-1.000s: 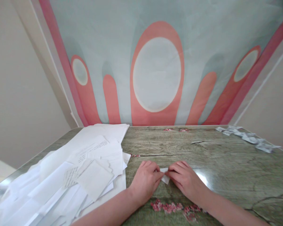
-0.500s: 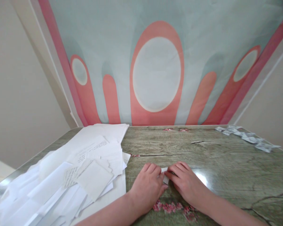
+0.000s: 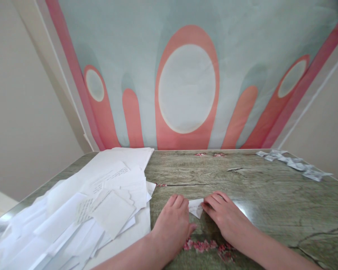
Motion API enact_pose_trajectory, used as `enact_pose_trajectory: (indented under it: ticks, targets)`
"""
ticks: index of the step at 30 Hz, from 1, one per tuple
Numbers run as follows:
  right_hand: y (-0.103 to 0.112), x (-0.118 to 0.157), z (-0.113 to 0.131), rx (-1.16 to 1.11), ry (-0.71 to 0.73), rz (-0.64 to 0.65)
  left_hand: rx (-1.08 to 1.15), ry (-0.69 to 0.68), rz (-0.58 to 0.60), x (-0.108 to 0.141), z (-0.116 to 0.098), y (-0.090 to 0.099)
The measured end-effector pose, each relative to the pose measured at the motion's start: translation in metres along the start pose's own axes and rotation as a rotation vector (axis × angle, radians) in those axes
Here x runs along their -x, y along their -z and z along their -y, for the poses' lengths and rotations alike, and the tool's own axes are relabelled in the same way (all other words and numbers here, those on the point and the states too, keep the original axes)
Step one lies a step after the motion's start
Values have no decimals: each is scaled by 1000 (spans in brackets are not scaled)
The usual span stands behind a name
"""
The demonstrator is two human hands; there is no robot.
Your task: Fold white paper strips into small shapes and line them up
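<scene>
Tabletop [image 3: 191,170]: paper [image 3: 196,207] between both hands [image 3: 173,221] [image 3: 224,213]

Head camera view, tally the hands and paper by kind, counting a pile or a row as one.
Hands: 2 (left hand, right hand)
Small paper between the fingertips: 1
Paper pile: 1
Row of small white pieces: 1, its overlapping pieces too blurred to count singly
Total: 5

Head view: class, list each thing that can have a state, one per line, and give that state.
Small paper: triangular outline, faint markings showing
Left hand: partly curled, at the small paper's left
Right hand: partly curled, at its right corner
Paper pile: spread loosely, overlapping
Paper pieces, far right: in a slanting row
Tabletop: partly covered
</scene>
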State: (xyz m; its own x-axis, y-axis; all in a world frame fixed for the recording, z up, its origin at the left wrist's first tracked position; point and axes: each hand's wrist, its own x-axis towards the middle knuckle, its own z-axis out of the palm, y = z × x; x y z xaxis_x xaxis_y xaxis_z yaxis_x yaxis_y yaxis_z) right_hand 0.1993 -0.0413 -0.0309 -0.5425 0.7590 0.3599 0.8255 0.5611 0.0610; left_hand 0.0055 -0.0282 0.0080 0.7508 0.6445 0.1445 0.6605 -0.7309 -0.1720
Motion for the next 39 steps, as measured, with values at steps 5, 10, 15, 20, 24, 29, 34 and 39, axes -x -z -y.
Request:
enact_pose_trajectory:
  ticks: [5, 10, 15, 20, 24, 29, 34, 39]
  targets:
    - [0, 2, -1, 11, -16, 28, -114, 7, 29, 0, -3, 4]
    - [-2, 4, -3, -26, -40, 47, -140, -3, 24, 0, -3, 3]
    - [8, 9, -13, -213, -103, 141, -116, -19, 23, 0, -1, -2]
    - [8, 7, -26, -545, -220, 81, -56, -36, -14, -4, 2, -4]
    - [-5, -1, -24, -675, -309, 8, -63, -71, -29, -4, 2, -8]
    - [-12, -8, -16, -645, -376, 54, 7, -83, -11, -4, 0, -9]
    - [0, -7, -12, -617, -438, 127, 93, -46, -17, -3, 1, -5]
    - [10, -6, -9, -537, -477, 203, 213, -7, -36, -3, 6, -8]
